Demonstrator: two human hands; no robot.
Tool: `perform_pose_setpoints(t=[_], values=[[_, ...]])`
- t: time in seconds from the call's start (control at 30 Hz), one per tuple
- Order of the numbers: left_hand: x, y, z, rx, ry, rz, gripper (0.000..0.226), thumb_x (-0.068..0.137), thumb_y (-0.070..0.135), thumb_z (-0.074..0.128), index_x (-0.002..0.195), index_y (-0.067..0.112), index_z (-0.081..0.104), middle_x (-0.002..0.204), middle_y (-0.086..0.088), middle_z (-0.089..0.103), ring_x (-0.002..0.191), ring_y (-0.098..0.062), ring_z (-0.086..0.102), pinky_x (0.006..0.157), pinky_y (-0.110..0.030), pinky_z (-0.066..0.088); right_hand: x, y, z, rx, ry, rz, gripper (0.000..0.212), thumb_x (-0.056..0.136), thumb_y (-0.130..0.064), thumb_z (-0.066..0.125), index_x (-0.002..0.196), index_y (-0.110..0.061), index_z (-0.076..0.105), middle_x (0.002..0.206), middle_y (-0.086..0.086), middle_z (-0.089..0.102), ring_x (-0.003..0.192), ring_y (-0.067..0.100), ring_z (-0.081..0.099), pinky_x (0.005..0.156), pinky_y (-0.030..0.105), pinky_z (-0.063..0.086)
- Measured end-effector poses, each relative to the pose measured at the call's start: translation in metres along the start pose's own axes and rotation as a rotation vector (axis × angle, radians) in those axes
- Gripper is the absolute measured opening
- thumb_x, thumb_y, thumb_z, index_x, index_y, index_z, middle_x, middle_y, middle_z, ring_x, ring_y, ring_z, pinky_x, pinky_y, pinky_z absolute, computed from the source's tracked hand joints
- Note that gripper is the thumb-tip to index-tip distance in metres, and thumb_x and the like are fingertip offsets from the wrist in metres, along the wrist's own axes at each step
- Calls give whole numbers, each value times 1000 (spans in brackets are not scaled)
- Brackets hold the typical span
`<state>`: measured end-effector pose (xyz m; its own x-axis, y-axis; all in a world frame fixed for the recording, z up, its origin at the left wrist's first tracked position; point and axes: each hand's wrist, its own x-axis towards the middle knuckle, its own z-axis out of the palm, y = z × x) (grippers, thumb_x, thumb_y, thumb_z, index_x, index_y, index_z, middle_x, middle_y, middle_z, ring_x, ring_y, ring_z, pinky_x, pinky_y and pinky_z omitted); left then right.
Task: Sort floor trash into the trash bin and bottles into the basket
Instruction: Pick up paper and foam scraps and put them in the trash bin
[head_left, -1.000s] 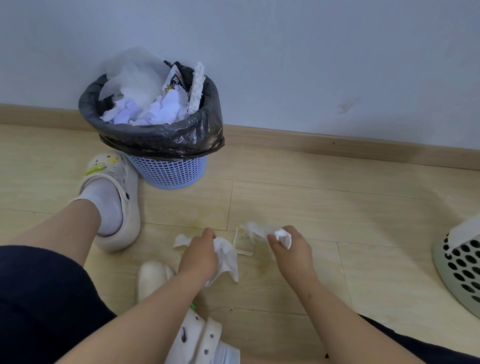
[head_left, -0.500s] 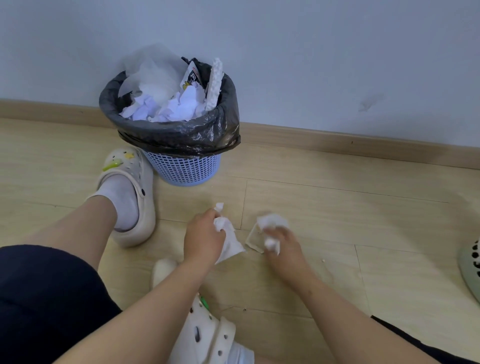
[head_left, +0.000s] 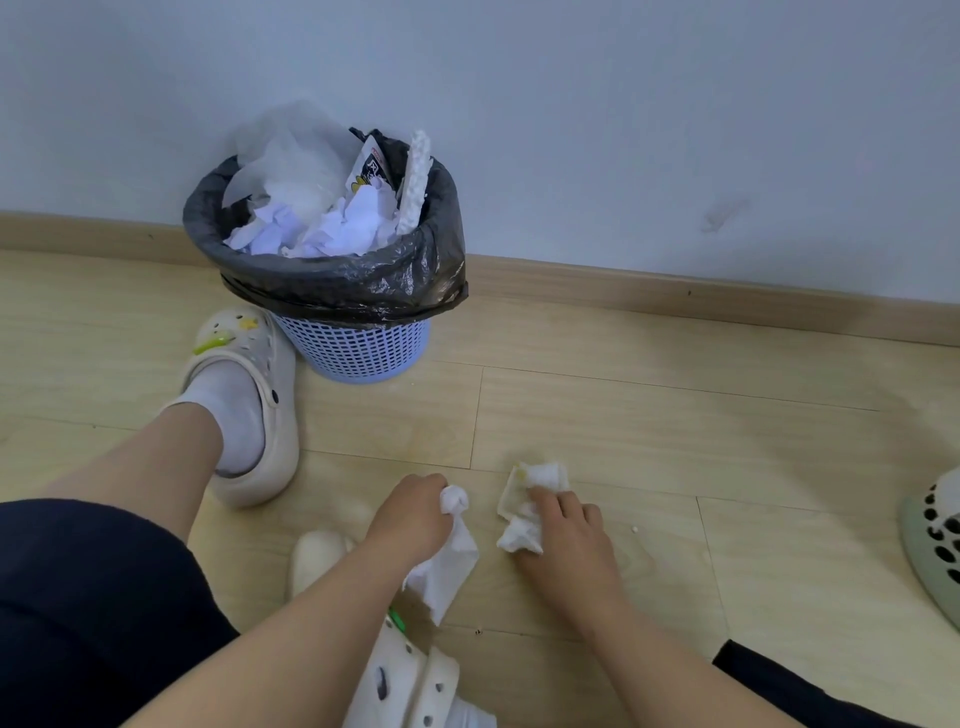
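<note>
A person is crouching over a pale wood floor (head_left: 649, 447), seen from above. The left hand (head_left: 410, 514) is gripping a white tissue (head_left: 449, 564) in a closed fist; one twisted end is poking out above the knuckles and the rest is hanging down towards the floor. Just beside it, the right hand (head_left: 566, 540) is curling its fingers over a crumpled tissue (head_left: 540, 478) that is lying on the floor, pinching it against the boards. A yellowish edge is showing on that tissue's left side; what it is cannot be told.

Beyond the hands, a blue mesh trash bin (head_left: 358, 348) is standing against the wall, lined with a black bag (head_left: 353, 283) and heaped with white paper and wrappers. A pale perforated basket (head_left: 935, 545) is showing only partly at the right edge, well apart from the hands. The person is wearing cream clogs: one (head_left: 249, 374) is touching the bin's left side, the other (head_left: 410, 675) is sitting under the left forearm.
</note>
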<state>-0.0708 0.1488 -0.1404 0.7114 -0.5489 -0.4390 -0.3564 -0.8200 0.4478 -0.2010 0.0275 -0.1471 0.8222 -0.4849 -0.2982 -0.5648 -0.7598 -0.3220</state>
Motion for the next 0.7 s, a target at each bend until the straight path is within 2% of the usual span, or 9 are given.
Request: perform_pose_setpoints(t=[0.07,0.13,0.17,0.27,0.37,0.4,0.5,0.6,0.7], values=[[-1,-3,0,-10,-42,-3,30,84,24,62,112,19,53,108,4,33,95,-18,51,72,-23,39,0,-1,0,-56,-28,-5,72,86,-47,52,147,-25,21,140,1,34,123,25,34,96,31,39],[-1,-3,1,7,-78,15,45,79,23,69,120,23,49,113,6,25,99,-18,52,75,-24,42,-1,-2,0,-76,-31,6,68,86,-48,52,144,-25,25,139,2,33,122,25,34,95,31,39],[-1,-3,1,17,-85,22,45,80,18,67,120,23,49,114,6,30,95,-18,52,74,-25,43,-2,-2,0,-72,-24,15,63,87,-45,52,142,-24,29,140,3,33,122,26,34,95,31,39],[2,-3,4,72,-76,51,31,84,8,53,113,17,54,104,3,53,86,-16,51,70,-26,43,-2,-2,3,-53,-1,21,51,89,-34,50,136,-21,37,145,2,30,120,28,36,94,32,39],[1,-4,5,69,-60,44,13,89,7,46,90,18,51,88,3,52,83,-17,50,70,-25,39,-2,0,2,-66,11,-5,39,93,-18,43,132,-14,43,144,1,36,120,28,37,92,32,39],[1,-4,5,57,-47,42,16,89,7,44,80,20,46,83,4,50,83,-18,50,69,-25,38,-2,1,1,-89,12,-14,37,94,-13,41,130,-12,44,142,2,38,120,27,38,91,31,39],[0,-4,2,-48,19,24,22,88,7,43,72,21,43,79,3,51,83,-21,54,65,-25,37,-3,2,-2,-110,-15,-27,31,92,-6,40,121,-12,47,131,5,47,118,24,42,83,30,39],[-10,5,-15,-192,136,-11,15,87,5,42,96,14,50,95,-4,56,83,-20,53,58,-25,36,-5,-2,-9,134,-44,22,17,86,-8,49,96,-17,39,101,4,54,97,21,53,65,25,34],[-19,18,-43,-307,226,2,18,85,3,42,98,16,45,95,-5,52,77,-19,49,54,-27,33,-4,-19,-31,378,46,14,22,83,-5,54,93,-15,38,85,2,53,76,18,50,52,22,32]])
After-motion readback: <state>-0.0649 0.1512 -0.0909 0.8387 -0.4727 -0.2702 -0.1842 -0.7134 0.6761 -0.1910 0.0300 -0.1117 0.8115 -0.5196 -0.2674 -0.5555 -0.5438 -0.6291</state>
